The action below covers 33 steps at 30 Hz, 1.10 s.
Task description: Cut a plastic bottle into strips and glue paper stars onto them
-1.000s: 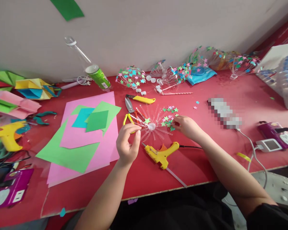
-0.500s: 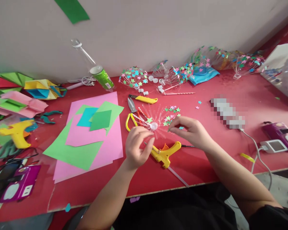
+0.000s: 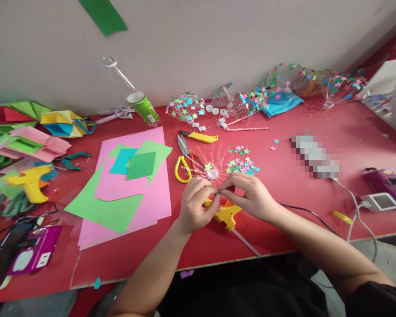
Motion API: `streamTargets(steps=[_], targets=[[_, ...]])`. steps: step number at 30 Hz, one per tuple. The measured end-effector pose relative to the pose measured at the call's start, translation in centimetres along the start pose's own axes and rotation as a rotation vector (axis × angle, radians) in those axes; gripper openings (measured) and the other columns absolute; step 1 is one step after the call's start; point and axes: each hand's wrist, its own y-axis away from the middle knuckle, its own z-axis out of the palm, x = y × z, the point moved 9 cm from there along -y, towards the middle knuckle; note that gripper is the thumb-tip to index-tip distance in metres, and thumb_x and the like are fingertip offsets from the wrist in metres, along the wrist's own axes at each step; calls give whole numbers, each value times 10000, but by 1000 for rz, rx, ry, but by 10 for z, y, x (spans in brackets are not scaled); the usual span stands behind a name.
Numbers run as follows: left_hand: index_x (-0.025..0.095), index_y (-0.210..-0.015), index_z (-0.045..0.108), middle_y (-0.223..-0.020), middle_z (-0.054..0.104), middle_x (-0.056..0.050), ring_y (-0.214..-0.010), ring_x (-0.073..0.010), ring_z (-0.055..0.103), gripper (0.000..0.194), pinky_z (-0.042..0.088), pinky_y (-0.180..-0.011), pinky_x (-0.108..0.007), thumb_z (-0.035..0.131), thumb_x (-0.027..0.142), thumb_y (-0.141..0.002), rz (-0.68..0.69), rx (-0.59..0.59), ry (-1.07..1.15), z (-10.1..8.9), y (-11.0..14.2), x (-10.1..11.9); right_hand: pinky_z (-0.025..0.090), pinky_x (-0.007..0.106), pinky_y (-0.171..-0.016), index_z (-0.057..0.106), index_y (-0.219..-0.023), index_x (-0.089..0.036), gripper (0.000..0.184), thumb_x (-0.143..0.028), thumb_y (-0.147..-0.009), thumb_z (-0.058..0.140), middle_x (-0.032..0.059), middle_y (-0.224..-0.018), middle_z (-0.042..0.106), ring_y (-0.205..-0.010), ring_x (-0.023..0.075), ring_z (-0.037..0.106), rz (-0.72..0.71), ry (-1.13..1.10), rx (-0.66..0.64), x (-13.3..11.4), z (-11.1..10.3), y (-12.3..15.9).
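Observation:
My left hand [image 3: 195,203] and my right hand [image 3: 251,193] meet at their fingertips over the table. Both are closed in a pinch. A tiny green piece [image 3: 218,192], perhaps a paper star, shows between the tips; what else my left fingers grip is hidden. Under my hands lies a yellow glue gun [image 3: 227,216] with a clear glue stick out of its back. Just beyond my fingers is a clear-stranded spray with a white round base [image 3: 213,175]. One light green star [image 3: 207,167] sits among its strands. Loose paper stars [image 3: 240,166] lie beyond my right hand.
Scissors [image 3: 183,176] and a yellow cutter knife [image 3: 203,137] lie left of the spray. Coloured paper sheets [image 3: 119,207] spread to the left. Finished star sprays [image 3: 186,105] and a green can [image 3: 143,107] line the wall. A black cord [image 3: 312,213] runs under my right forearm.
My right hand has moved left and down with the tiny green piece. My left hand has shifted slightly right, its fingers closing, and the fingertips of both now touch.

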Motion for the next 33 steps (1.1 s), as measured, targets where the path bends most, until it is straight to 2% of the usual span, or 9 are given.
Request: streamTargets(steps=[3, 8, 13, 18, 22, 25, 27, 30, 33], targets=[[182, -836, 584, -769, 568, -24, -773, -170, 549, 135, 485, -708, -340, 615, 59, -787, 3, 83, -33, -12, 2, -5, 460, 261, -656, 603, -933, -160, 110, -180, -938, 495, 47, -837, 628, -707, 132, 557, -95, 121, -49, -15, -5, 4], [186, -819, 570, -783, 549, -13, -781, -160, 564, 127, 487, -715, -327, 608, 69, -793, -42, 334, -79, -42, 13, -32, 386, 285, -606, 599, -860, -170, 149, -72, -860, 487, 45, -811, 613, -708, 168, 555, -95, 614, -589, -4, 31, 33], [193, -801, 581, -776, 558, -10, -783, -158, 572, 69, 481, -696, -306, 577, 137, -842, -176, 384, -73, -50, 18, -56, 409, 339, -680, 590, -980, -159, 244, -28, -791, 506, 95, -969, 611, -855, 242, 571, -119, 879, -614, 15, 54, 47], [191, -797, 599, -793, 573, -10, -766, -145, 564, 73, 468, -683, -290, 573, 147, -849, -237, 357, -42, -47, 17, -60, 436, 326, -702, 576, -1024, -166, 323, 17, -787, 455, 99, -1043, 599, -852, 217, 598, -78, 809, -673, 26, 63, 46], [190, -770, 606, -764, 579, -11, -747, -149, 565, 82, 476, -685, -302, 585, 181, -849, -277, 403, -79, -57, 20, -70, 445, 283, -655, 551, -1045, -148, 388, 31, -711, 465, 92, -1079, 583, -781, 162, 601, 44, 484, -758, 23, 54, 41], [186, -751, 609, -762, 572, -14, -755, -158, 574, 98, 491, -701, -322, 597, 217, -843, -350, 485, -70, -68, 25, -84, 458, 241, -643, 527, -1058, -173, 385, -21, -705, 543, 58, -1016, 581, -792, 144, 581, 103, 137, -717, 13, 43, 32], [185, -745, 606, -765, 571, -12, -757, -158, 576, 109, 498, -716, -327, 592, 225, -845, -392, 518, -47, -72, 28, -90, 464, 241, -654, 528, -1025, -182, 288, -69, -763, 570, 49, -968, 578, -779, 139, 558, 66, 1, -603, 5, 34, 23], [189, -760, 607, -770, 570, -10, -762, -151, 572, 106, 490, -707, -306, 576, 211, -859, -386, 465, -25, -64, 26, -85, 463, 271, -666, 526, -901, -190, 47, -203, -885, 568, 48, -879, 580, -758, 154, 550, -20, -13, -341, 0, 15, 10], [190, -798, 612, -789, 580, -11, -769, -143, 571, 72, 485, -702, -291, 581, 190, -863, -304, 359, -13, -49, 20, -68, 464, 283, -656, 531, -876, -200, 153, -338, -926, 572, 51, -854, 600, -746, 165, 571, -23, 63, -146, 5, 2, 6]])
